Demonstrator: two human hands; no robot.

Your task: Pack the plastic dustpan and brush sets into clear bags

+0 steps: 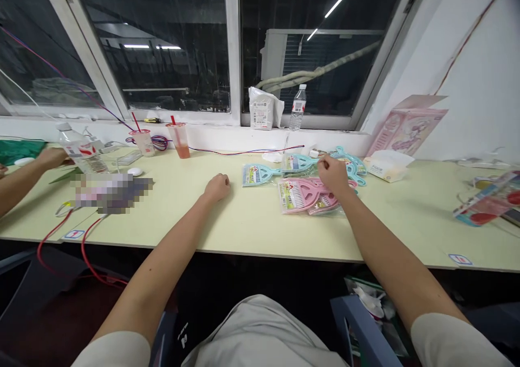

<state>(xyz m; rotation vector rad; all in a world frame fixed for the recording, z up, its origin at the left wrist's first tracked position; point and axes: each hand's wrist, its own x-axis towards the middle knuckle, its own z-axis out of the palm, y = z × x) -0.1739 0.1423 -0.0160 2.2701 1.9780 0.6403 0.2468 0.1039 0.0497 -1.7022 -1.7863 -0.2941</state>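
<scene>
My left hand rests on the pale yellow table, loosely curled into a fist, with nothing showing in it. Further right, my right hand is over a group of packaged plastic tools, its fingers bent and closed at the tips; what they hold, if anything, is hidden. Pink packaged tools with comb-like bristles and looped handles overlap in front of it, in clear bags with printed cards. Behind them lie light blue ones, one package on the left and others partly behind my right hand.
On the left stand a water bottle and two drink cups, one nearer the middle. Another person's hand is at the far left. A tissue pack and pink box stand right. The table's front edge faces me.
</scene>
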